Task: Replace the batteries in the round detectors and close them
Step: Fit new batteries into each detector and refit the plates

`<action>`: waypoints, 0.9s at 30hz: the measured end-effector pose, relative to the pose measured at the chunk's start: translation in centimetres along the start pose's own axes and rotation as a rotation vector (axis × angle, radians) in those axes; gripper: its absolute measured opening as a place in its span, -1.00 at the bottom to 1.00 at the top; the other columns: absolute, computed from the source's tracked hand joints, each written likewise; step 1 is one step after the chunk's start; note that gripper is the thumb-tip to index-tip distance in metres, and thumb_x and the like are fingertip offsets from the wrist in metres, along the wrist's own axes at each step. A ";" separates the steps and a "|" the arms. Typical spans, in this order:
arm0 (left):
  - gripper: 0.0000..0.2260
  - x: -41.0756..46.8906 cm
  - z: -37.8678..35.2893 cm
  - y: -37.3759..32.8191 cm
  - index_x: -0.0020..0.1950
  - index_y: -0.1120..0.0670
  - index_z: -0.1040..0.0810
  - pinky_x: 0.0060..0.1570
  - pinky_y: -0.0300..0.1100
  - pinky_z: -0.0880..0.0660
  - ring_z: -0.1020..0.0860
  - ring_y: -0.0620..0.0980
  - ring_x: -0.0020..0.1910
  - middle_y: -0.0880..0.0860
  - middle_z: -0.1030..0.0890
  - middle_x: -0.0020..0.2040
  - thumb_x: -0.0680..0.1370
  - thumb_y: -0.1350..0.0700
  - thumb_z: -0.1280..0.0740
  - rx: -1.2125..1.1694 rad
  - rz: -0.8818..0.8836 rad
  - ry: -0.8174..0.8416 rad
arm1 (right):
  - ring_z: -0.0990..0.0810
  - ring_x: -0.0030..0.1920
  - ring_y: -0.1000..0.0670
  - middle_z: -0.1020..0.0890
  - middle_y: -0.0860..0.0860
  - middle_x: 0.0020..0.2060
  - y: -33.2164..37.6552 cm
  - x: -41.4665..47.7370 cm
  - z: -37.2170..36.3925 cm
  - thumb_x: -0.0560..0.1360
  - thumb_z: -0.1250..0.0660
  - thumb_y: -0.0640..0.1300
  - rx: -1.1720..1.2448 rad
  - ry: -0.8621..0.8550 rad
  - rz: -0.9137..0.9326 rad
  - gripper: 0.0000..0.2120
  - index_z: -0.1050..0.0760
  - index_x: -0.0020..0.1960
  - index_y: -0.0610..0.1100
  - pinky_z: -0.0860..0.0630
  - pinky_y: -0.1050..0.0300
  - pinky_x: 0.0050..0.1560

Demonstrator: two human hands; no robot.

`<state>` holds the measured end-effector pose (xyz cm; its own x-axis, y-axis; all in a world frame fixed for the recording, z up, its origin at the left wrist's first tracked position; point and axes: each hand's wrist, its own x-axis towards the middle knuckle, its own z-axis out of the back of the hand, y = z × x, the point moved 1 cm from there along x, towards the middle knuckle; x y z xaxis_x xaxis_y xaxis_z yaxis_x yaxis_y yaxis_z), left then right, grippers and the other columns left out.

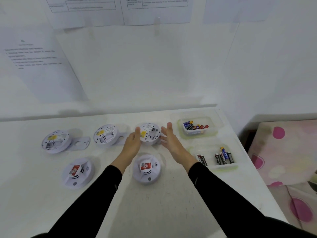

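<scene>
Fingers (137, 133) of the left hand (133, 143) lie straight, empty, just left of the open smoke detector (151, 133) near the far edge of the table (171, 212); the right hand (170, 140) likewise opposite. Likely light, rigid, smooth plastic: grip its rim.

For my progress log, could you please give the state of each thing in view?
Back left detector: cover off.
Back middle detector: cover off.
Back right detector: cover off, between both hands.
Front left detector: closed.
Front right detector: closed.
Far container: open.
Near container: open.
Left hand: open.
Right hand: open.
</scene>
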<state>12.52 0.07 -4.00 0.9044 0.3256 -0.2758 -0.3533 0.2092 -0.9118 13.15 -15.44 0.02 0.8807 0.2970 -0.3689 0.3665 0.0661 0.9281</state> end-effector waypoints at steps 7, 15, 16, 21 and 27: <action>-0.73 -0.4 -2.4 -3.1 0.40 -0.11 -0.38 0.10 -0.04 -0.60 -0.53 -0.02 0.26 -0.04 -0.50 0.32 0.70 -0.01 -0.12 -0.447 -0.174 0.079 | -0.54 0.13 -0.02 -0.53 0.04 0.05 1.1 -2.7 2.1 0.67 0.05 0.09 0.265 -0.060 0.165 -0.68 -0.34 0.26 -0.03 -0.46 0.10 0.26; -0.71 -2.5 -6.2 -6.6 0.40 -0.11 -0.43 -0.05 0.08 -0.66 -0.57 0.13 0.25 0.00 -0.55 0.31 0.68 0.04 -0.17 -0.649 -0.015 0.412 | -0.56 0.00 -0.02 -0.62 -0.03 0.07 -1.1 -4.4 13.1 0.54 -0.18 -0.32 -0.594 -0.519 0.212 -0.74 -0.59 -0.01 -0.05 -0.48 0.35 -0.02; -0.72 -2.8 -6.6 -6.8 0.40 -0.13 -0.44 -0.05 0.06 -0.66 -0.58 0.12 0.24 -0.02 -0.56 0.30 0.68 0.02 -0.17 -0.635 -0.017 0.432 | -0.54 0.00 0.00 -0.61 -0.03 0.12 -1.5 -4.2 14.0 0.54 -0.17 -0.30 -0.743 -0.453 0.117 -0.72 -0.62 0.04 -0.08 -0.45 0.39 -0.10; -0.72 -3.5 -8.0 -6.9 0.38 -0.25 -0.42 0.08 0.02 -0.61 -0.59 0.05 0.25 -0.10 -0.58 0.28 0.69 -0.03 -0.15 -0.600 -0.026 0.492 | -0.49 0.27 0.01 -0.55 0.03 0.26 -2.6 -3.9 14.7 0.55 -0.28 -0.07 -1.087 -0.133 -0.118 -0.67 -0.53 0.30 -0.02 -0.37 0.21 0.22; -0.62 -3.6 -8.9 -6.5 0.46 -0.01 -0.40 0.16 0.06 -0.58 -0.56 0.14 0.29 0.11 -0.57 0.34 0.68 -0.08 -0.12 -0.719 0.115 0.499 | -0.55 -0.13 0.05 -0.60 0.04 -0.14 -2.9 -4.5 14.5 0.42 -0.42 -0.19 -0.819 -0.257 0.009 -0.87 -0.56 -0.04 -0.09 -0.47 0.27 -0.17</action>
<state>13.67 -10.66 0.27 0.9307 -0.1672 -0.3254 -0.3650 -0.4855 -0.7944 12.49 -30.81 -1.72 0.9594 0.0821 -0.2698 0.1145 0.7609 0.6387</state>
